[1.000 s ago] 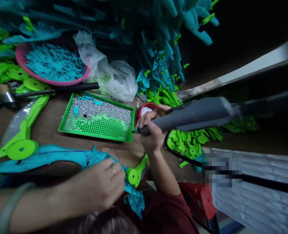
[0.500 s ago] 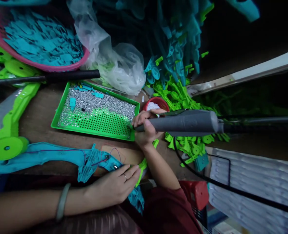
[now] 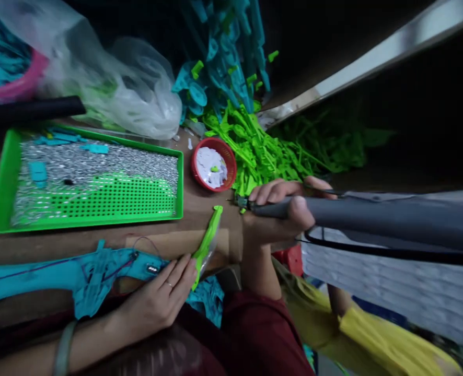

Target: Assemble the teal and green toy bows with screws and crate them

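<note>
My right hand point(image 3: 274, 214) is wrapped around a grey electric screwdriver point(image 3: 345, 214), held nearly level above the bench, its tip pointing left. My left hand point(image 3: 164, 292) lies over the end of a long blue plastic toy body point(image 3: 51, 269), its fingers closed on the near edge. Thin red and dark wires and a small metal piece show inside that body. By my left fingertips a narrow bright green plastic part point(image 3: 208, 237) joins the blue end. What sits beneath the palm is hidden. A cardboard piece point(image 3: 211, 243) lies behind.
A green perforated tray point(image 3: 129, 196) of small screws stands at left. Beside it is a red basket point(image 3: 233, 162) with white pieces. Green parts point(image 3: 263, 151) and blue parts point(image 3: 231, 62) are heaped behind, near a plastic bag point(image 3: 137, 99). A person in a yellow sleeve point(image 3: 388, 339) is at lower right.
My right hand has moved the screwdriver rightward, off the tray's right end. My left hand stays at the blue body's end. The view has shifted right, bringing the yellow sleeve in.
</note>
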A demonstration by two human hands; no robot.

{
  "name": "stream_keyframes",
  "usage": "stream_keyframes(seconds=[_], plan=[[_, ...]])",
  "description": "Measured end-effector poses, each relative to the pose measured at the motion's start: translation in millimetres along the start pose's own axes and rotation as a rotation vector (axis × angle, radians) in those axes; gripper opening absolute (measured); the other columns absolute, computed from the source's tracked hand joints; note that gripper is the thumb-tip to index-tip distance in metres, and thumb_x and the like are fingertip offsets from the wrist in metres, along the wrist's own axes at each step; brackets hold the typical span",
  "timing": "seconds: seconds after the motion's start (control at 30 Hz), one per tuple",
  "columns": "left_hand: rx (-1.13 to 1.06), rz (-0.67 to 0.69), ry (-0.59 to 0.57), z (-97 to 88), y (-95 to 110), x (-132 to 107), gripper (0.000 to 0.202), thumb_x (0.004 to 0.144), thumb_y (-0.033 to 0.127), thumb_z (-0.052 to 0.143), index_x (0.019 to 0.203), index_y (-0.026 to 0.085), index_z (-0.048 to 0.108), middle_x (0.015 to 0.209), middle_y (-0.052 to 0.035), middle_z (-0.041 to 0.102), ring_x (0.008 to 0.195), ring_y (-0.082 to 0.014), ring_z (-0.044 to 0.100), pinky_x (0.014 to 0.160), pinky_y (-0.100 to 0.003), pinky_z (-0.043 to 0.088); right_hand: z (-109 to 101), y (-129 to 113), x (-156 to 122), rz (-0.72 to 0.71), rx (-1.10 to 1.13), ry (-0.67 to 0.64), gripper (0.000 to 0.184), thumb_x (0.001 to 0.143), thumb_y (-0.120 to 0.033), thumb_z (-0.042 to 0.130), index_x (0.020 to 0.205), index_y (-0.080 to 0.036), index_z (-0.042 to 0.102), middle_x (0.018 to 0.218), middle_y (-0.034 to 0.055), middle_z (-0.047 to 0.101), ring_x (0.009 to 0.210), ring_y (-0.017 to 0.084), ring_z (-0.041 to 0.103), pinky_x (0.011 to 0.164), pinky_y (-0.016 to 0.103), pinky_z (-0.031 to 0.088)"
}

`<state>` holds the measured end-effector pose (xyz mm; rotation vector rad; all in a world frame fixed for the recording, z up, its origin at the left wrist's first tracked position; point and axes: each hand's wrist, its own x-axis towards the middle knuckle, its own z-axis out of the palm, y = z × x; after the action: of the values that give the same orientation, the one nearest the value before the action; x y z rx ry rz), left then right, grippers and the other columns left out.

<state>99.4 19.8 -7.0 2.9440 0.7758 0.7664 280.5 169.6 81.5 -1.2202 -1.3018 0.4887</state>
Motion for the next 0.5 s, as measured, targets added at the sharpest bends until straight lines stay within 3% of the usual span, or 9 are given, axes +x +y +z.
stream_keyframes(seconds=[0.1,0.27,0.5], plan=[[-0.035,0.0,0.029,5.2,2,-2,0.047,0.091,0.016,0.042,0.132,0.001,0.058,0.142,-0.0197,0.054,0.129,-0.0346,0.054,0.112,-0.045,0.039,-25,21,-3,-0.066,0.091,0.263,0.024,0.078,-0.035,0.051,0.101,-0.029,0.045,0.055,-0.0091,0.032,0.041,0.011,0.033,0.042,0.023,0.034],[-0.057,0.0,0.035,7.7,3,-1,0.048,0.091,0.013,0.038,0.133,-0.001,0.056,0.143,-0.0213,0.053,0.13,-0.0358,0.054,0.119,-0.05,0.03,-29,49,-18,0.048,0.133,0.253,0.027,0.074,-0.032,0.054,0.099,-0.028,0.045,0.053,-0.011,0.04,0.04,0.011,0.039,0.041,0.023,0.039],[-0.058,0.038,0.041,8.2,-1,0,0.045,0.092,0.015,0.039,0.13,0.0,0.059,0.139,-0.0211,0.057,0.126,-0.0343,0.057,0.119,-0.051,0.03,-33,64,-22,0.026,0.239,0.151,0.02,0.074,-0.027,0.057,0.092,-0.028,0.048,0.051,-0.0107,0.043,0.04,0.011,0.039,0.039,0.021,0.037]])
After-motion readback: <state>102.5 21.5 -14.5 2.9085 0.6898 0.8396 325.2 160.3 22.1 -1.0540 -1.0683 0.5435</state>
